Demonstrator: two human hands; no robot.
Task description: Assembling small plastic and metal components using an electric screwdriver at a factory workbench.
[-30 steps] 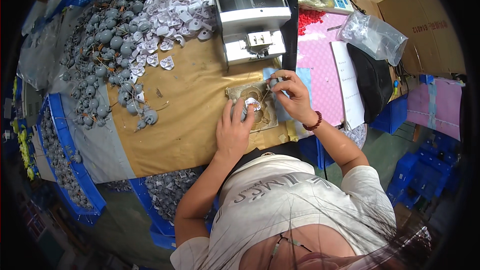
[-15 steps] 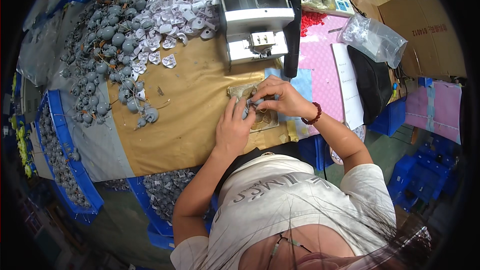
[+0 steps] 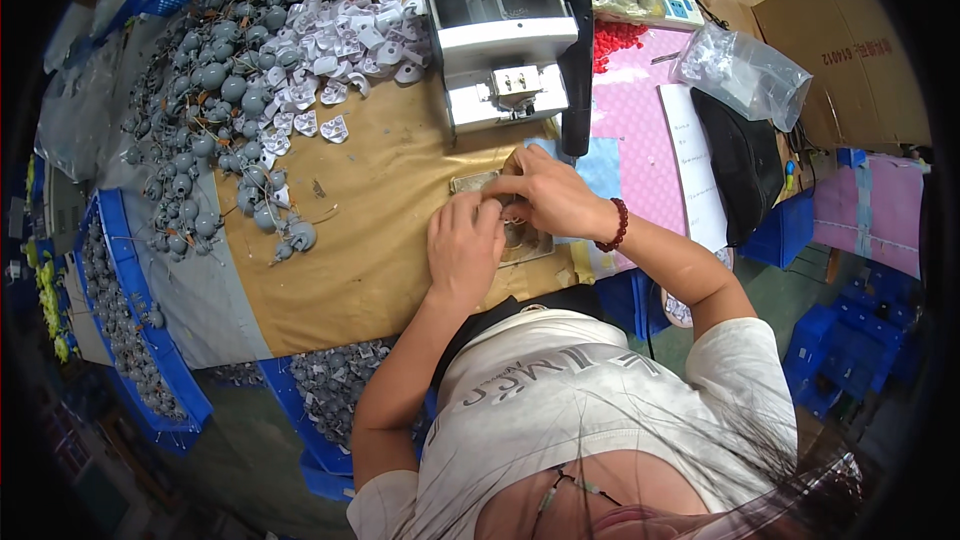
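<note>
A: With noon at the top and the dial centred on the shallow grey-tan block [image 3: 531, 243], where is the left grip [image 3: 466, 245]?

B: At nine o'clock: a bare hand, fingers bent over the block's edge, the tips right by those of the right grip [image 3: 553, 198].

A: And that one?

B: Over the block's two o'clock side, back of the hand up, fingers bent down and inward. A dark red bead bracelet [image 3: 619, 225] circles the wrist.

A: Is either closed on something?

B: I can't tell for either. The curled fingers hide whatever may lie between them, along with much of the block.

A: Where does the block sit?

B: On the desk [image 3: 345, 280], near the edge on the person's side. A light blue sheet [image 3: 598, 165] lies just beside it at two o'clock.

A: What's farther out?

B: A silver machine [image 3: 503, 33] at twelve, small red pieces [image 3: 615, 40] at one, a clear plastic bag [image 3: 745, 75] at two, and a black pouch [image 3: 738, 165] between two and three.

A: Across the other side?

B: Loose white parts [image 3: 350, 40] between ten and eleven, touching a heap of grey balls [image 3: 225, 80] at ten. A blue tray [image 3: 178, 365] of grey pieces stands between eight and nine.
</note>
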